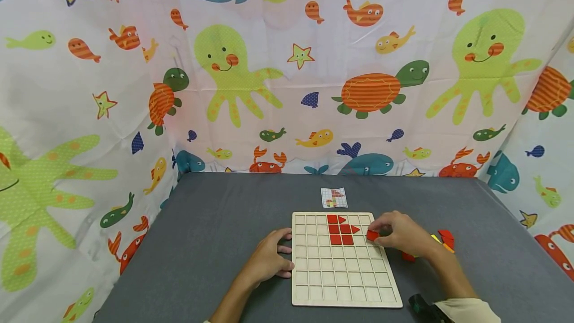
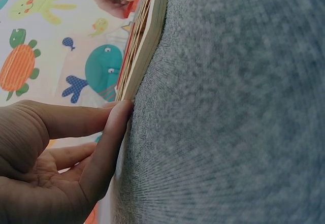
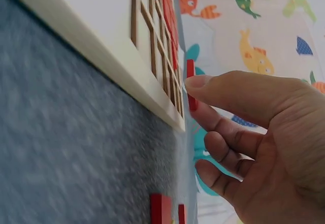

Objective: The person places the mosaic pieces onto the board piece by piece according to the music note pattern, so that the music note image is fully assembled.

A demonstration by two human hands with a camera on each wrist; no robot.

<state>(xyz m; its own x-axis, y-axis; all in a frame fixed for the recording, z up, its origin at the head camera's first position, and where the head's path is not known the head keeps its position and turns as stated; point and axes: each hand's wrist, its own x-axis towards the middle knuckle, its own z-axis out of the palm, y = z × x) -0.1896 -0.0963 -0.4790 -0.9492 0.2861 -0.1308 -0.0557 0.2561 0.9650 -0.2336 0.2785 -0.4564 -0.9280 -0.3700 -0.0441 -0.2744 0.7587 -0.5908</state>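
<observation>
my right fingers (image 3: 236,93) pinch a small red tile (image 1: 371,236) at the right edge of the board (image 1: 341,278), likely light, stiff and best held by its sides, while my left fingers (image 2: 76,121), partly spread, touch the board's left edge.

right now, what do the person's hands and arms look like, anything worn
The left hand and right hand are bare, without visible gloves or rings. A pale cream fabric sleeve shows on the right arm; only a sliver of cloth shows on the left arm. Whether the blackish object beside the right sleeve is worn is unclear.
</observation>
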